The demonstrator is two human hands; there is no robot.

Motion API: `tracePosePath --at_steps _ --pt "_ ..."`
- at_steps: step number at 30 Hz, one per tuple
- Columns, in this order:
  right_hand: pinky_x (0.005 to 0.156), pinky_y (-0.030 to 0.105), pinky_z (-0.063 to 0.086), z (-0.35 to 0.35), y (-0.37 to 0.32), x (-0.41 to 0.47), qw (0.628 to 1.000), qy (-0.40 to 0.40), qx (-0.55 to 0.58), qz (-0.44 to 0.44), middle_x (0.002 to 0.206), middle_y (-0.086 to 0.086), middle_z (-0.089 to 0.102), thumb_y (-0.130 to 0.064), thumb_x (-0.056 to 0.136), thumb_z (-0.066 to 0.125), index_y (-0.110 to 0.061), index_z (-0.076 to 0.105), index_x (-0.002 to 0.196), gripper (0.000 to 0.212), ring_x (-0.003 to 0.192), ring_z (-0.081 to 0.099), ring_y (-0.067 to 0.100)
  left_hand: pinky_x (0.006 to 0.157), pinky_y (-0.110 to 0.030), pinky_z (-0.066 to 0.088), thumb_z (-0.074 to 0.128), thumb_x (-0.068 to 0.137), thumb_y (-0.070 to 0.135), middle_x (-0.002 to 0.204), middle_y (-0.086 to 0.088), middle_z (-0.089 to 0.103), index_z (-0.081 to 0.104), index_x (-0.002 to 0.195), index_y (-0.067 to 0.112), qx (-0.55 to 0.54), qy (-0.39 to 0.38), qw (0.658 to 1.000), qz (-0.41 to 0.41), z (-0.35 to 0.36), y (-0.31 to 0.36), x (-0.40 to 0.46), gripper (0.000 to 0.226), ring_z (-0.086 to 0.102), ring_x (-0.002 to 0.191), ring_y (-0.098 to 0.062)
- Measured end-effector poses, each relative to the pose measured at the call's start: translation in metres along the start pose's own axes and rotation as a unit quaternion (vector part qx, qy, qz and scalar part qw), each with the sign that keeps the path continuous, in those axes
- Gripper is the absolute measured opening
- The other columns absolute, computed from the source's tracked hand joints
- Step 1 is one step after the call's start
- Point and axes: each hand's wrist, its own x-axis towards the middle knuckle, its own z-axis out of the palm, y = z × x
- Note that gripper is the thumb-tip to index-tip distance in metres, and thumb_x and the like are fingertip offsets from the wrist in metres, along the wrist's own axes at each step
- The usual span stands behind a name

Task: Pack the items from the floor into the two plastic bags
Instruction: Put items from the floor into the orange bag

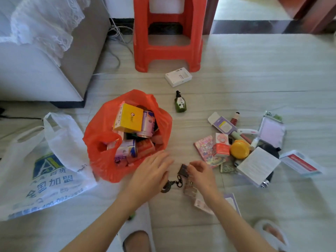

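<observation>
1. Now the right hand pinches a dark keychain off the floor beside the red bag.
2. Left hand hovers flat, empty.
3. Next, probably: drop it in.

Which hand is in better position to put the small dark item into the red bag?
Right hand: its fingers already pinch the small dark item. The left hand is empty beside the red bag and could hold its rim open.

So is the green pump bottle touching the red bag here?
Apart. The head view shows the green pump bottle lying on bare floor with a clear strip of tile between it and the red bag.
</observation>
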Motion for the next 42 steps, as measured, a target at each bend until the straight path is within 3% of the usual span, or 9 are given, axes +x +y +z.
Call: tracePosePath --at_steps 3,7,11,15,20,29,32,37,42 --pt "0.076 0.030 0.045 -0.029 0.030 0.009 0.994 0.023 -0.104 0.005 0.094 0.005 0.063 -0.019 0.090 0.056 -0.016 0.056 0.094 0.005 0.089 0.059 0.020 0.082 -0.030 0.053 0.042 0.077 0.023 0.121 -0.007 0.062 0.060 0.115 0.015 0.007 -0.087 0.996 0.024 0.035 0.014 0.005 0.042 0.062 0.106 -0.022" --pt "0.081 0.029 0.041 -0.033 0.068 0.027 0.969 0.038 -0.245 0.010 0.108 0.007 0.059 -0.026 0.089 0.056 -0.006 0.054 0.114 0.032 0.098 0.054 0.022 0.084 -0.031 0.052 0.078 0.059 0.017 0.127 -0.012 0.058 0.059 0.120 0.011 0.034 -0.192 0.981 0.009 0.088 0.008 0.017 0.064 0.060 0.112 -0.025" --pt "0.091 0.034 0.040 -0.019 0.095 0.047 0.944 0.030 -0.330 0.004 0.116 0.010 0.055 -0.040 0.083 0.061 -0.007 0.053 0.117 0.048 0.111 0.050 0.026 0.114 -0.033 0.015 0.046 0.086 0.004 0.157 -0.004 -0.006 0.001 0.148 0.014 0.036 -0.294 0.955 -0.013 0.132 -0.005 0.037 0.077 0.002 0.144 -0.022" --pt "0.074 0.030 0.048 -0.005 0.092 0.069 0.968 -0.028 -0.224 0.114 0.098 0.010 0.070 -0.040 0.076 0.067 -0.009 0.068 0.100 0.039 0.096 0.064 0.025 0.114 -0.031 0.012 0.044 0.089 0.004 0.157 -0.001 -0.006 0.002 0.148 0.014 0.006 -0.306 0.951 -0.030 0.155 -0.011 0.061 0.072 -0.001 0.144 -0.018" --pt "0.076 0.034 0.053 -0.007 0.090 0.079 0.976 -0.043 -0.135 0.164 0.097 0.009 0.069 -0.030 0.074 0.072 -0.010 0.066 0.100 0.033 0.091 0.065 0.024 0.097 -0.033 0.035 0.052 0.086 0.012 0.130 -0.010 0.042 0.044 0.128 0.010 -0.032 -0.259 0.962 -0.080 0.161 -0.008 0.063 0.042 0.038 0.123 -0.026" --pt "0.053 0.023 0.053 -0.027 0.065 0.044 0.951 -0.065 0.220 0.205 0.088 0.008 0.066 -0.007 0.085 0.061 -0.010 0.057 0.101 0.017 0.075 0.064 0.017 0.101 -0.033 0.038 0.064 0.084 0.025 0.130 -0.008 0.048 0.043 0.134 0.005 -0.134 -0.117 0.969 -0.169 0.109 -0.009 0.012 0.057 0.043 0.121 -0.024" --pt "0.053 0.021 0.051 -0.022 0.039 0.027 0.947 -0.086 0.249 0.181 0.083 0.004 0.066 -0.008 0.086 0.058 -0.014 0.060 0.094 0.010 0.070 0.063 0.012 0.087 -0.042 0.051 0.061 0.080 0.034 0.116 -0.011 0.058 0.055 0.123 0.003 -0.134 -0.067 0.977 -0.149 0.076 -0.006 0.001 0.054 0.052 0.109 -0.022" --pt "0.070 0.028 0.051 -0.002 -0.015 -0.003 0.953 -0.137 0.246 0.112 0.083 0.003 0.068 -0.012 0.086 0.059 -0.012 0.062 0.100 0.014 0.071 0.064 0.011 0.078 -0.024 0.048 0.050 0.079 0.042 0.107 -0.008 0.063 0.062 0.116 0.005 -0.099 0.043 0.989 -0.103 -0.003 -0.004 0.001 0.053 0.054 0.099 -0.014" --pt "0.053 0.021 0.052 0.027 -0.057 -0.031 0.941 -0.191 0.273 0.060 0.079 0.001 0.070 -0.012 0.088 0.057 -0.009 0.063 0.099 0.013 0.063 0.066 0.006 0.088 -0.026 0.040 0.056 0.079 0.038 0.104 -0.012 0.064 0.062 0.114 0.002 -0.041 0.165 0.978 -0.122 -0.063 -0.025 -0.005 0.050 0.051 0.098 -0.018"
